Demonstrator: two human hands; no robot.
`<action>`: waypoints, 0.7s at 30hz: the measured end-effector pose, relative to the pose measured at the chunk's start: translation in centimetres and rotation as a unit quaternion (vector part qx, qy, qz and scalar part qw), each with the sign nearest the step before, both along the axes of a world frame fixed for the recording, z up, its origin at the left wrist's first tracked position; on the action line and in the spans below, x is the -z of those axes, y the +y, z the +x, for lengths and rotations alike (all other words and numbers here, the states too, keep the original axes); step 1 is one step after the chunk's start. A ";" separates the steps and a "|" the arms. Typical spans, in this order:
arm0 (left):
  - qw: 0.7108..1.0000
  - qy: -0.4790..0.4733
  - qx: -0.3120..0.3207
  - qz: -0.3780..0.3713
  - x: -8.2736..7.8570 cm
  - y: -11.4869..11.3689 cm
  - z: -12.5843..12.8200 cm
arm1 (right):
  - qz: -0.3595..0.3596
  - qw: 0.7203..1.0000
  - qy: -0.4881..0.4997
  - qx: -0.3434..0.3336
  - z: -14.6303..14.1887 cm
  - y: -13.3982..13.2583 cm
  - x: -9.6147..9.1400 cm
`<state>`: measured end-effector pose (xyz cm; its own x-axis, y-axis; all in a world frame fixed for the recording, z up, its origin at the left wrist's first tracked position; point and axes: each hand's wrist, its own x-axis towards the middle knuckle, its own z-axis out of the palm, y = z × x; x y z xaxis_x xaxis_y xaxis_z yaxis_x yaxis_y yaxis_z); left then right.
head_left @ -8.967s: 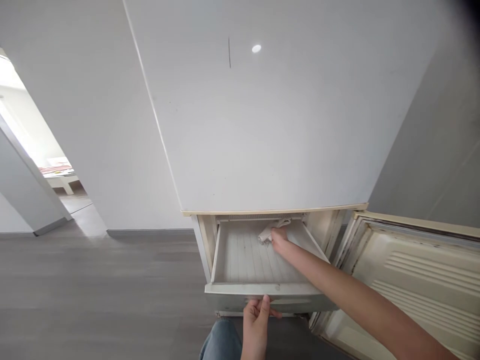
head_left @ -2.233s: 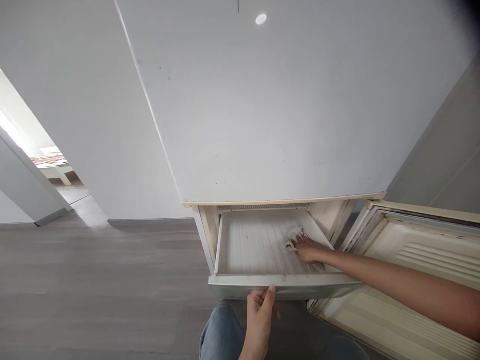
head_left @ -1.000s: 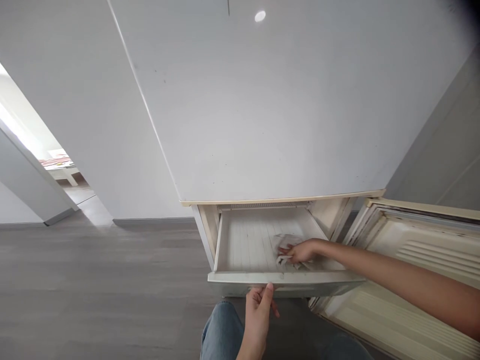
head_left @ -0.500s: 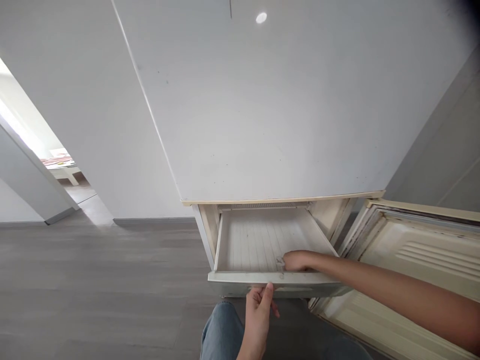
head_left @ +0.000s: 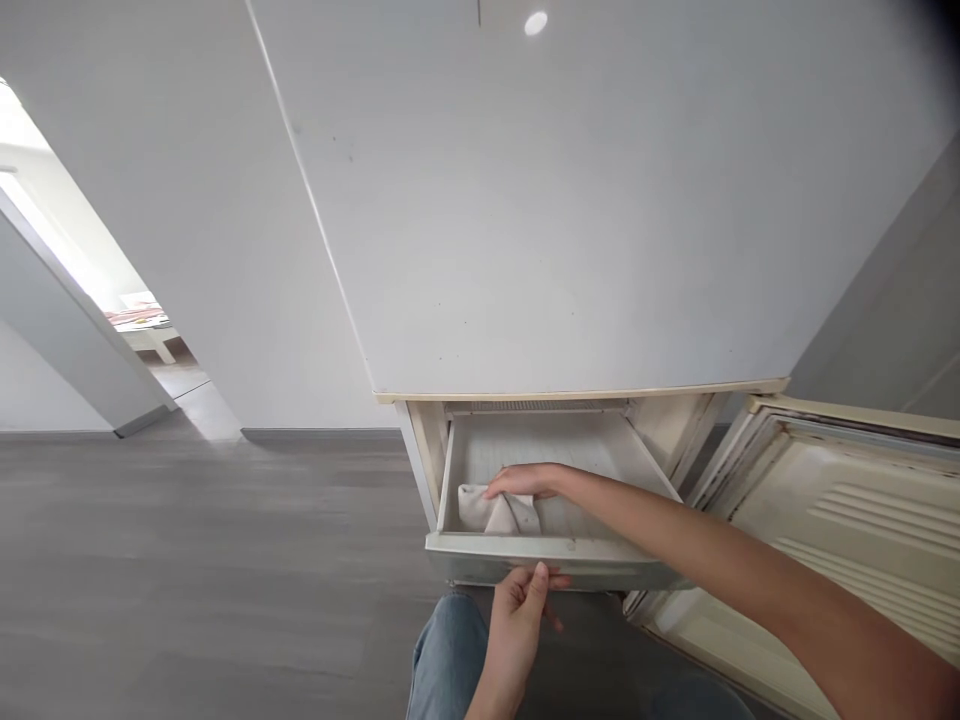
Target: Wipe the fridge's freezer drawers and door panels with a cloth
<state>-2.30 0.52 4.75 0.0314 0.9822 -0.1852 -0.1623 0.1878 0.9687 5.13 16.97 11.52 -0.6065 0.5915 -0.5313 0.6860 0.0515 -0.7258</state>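
Observation:
A fridge drawer [head_left: 600, 550] is pulled out, with a white inside and a greenish clear front panel. At the middle of that front, my left hand [head_left: 521, 600] grips the panel from below, thumb uppermost and fingers partly hidden. Inside the drawer, a crumpled, folded white cloth [head_left: 474, 508] lies on the floor near the front left. My right hand [head_left: 529, 480] reaches in from the right with its fingers on the cloth, holding its upper part. Its thumb is hidden.
The open fridge door [head_left: 847, 500] stands at the right, close beside my right forearm. Above the drawer rises the flat pale fridge top [head_left: 570, 250]. My knee in jeans [head_left: 446, 650] is below the drawer. Grey floor [head_left: 210, 580] spreads to the left.
My right hand has moved left across the drawer from its front right. The white cloth, barely visible before, now shows spread under it. My left hand stays on the drawer front.

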 end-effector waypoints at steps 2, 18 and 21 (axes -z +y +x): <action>1.000 0.003 -0.011 0.008 0.1 -0.1 -0.5 | -0.018 1.000 -0.012 -0.014 -1.6 0.0 0.8; 0.995 0.053 -0.075 0.039 0.6 0.4 -0.4 | -0.208 0.977 -0.044 -0.014 2.9 -2.9 2.8; 0.995 0.046 -0.078 0.040 0.6 0.5 -0.3 | -0.195 0.978 -0.064 0.045 6.9 -3.2 2.6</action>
<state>-2.57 0.98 4.20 -0.1357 0.9856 -0.1012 -0.0933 0.0889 0.9917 12.00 13.80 8.87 -0.4751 0.3777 -0.7948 0.7613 -0.2765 -0.5865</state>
